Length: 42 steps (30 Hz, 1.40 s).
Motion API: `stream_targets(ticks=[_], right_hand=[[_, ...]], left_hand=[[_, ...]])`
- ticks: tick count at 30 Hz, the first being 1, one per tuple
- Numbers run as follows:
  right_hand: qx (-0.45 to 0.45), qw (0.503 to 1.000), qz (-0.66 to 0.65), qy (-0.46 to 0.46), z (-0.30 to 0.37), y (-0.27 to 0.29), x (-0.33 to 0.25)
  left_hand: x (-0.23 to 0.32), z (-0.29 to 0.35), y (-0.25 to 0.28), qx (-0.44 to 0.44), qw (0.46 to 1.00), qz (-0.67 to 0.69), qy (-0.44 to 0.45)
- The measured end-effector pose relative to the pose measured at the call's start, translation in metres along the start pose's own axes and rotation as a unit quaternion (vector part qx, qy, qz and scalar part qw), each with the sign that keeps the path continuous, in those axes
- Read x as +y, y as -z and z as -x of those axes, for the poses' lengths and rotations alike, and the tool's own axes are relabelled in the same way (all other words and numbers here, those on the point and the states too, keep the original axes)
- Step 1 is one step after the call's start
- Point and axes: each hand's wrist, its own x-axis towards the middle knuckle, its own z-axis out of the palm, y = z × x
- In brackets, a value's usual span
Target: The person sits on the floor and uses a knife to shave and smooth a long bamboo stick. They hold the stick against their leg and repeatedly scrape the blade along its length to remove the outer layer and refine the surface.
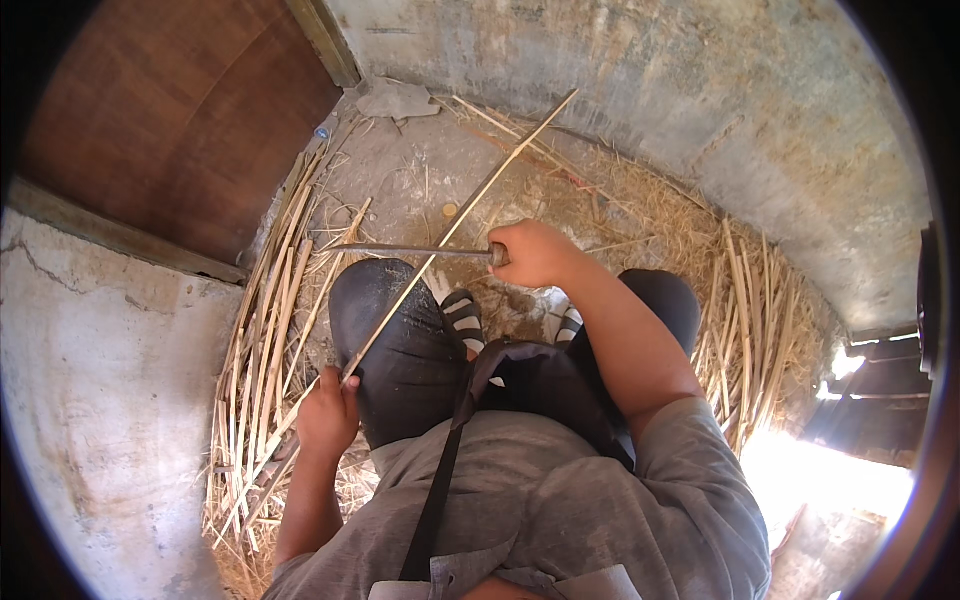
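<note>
My left hand (327, 412) is closed around the lower end of a long bamboo strip (495, 178), beside my left knee. From there the strip slants up and to the right, over the knee, with its far tip close to the back wall. My right hand (537, 254) grips the short handle of a knife (400, 249) between and just beyond my knees. Its long narrow blade points left and crosses the strip near its middle. Whether the blade touches the strip or lies above or below it, I cannot tell.
Many pale strips (262, 340) lie in a pile along my left side, and another pile (745, 320) lies at my right. Fine shavings (640, 200) litter the floor by the concrete wall (640, 70). A brown wooden door (190, 120) stands at the far left.
</note>
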Motion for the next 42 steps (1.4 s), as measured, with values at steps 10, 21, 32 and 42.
stream_targets(ticks=[10,21,32,42], right_hand=[[-0.003,0.999,0.021,-0.036,-0.006,-0.005,-0.003],[0.087,0.989,-0.079,-0.085,-0.016,-0.026,0.04],[0.043,0.993,-0.068,-0.09,-0.025,-0.029,0.049],[-0.042,0.999,-0.002,0.003,-0.015,-0.018,0.008]], left_hand=[[-0.001,-0.002,-0.003,0.004,1.0,-0.008,0.013],[-0.001,-0.002,-0.009,0.04,0.998,-0.055,0.017],[-0.008,-0.016,0.002,-0.034,0.999,-0.022,0.017],[-0.006,-0.014,0.003,-0.02,0.999,-0.028,0.016]])
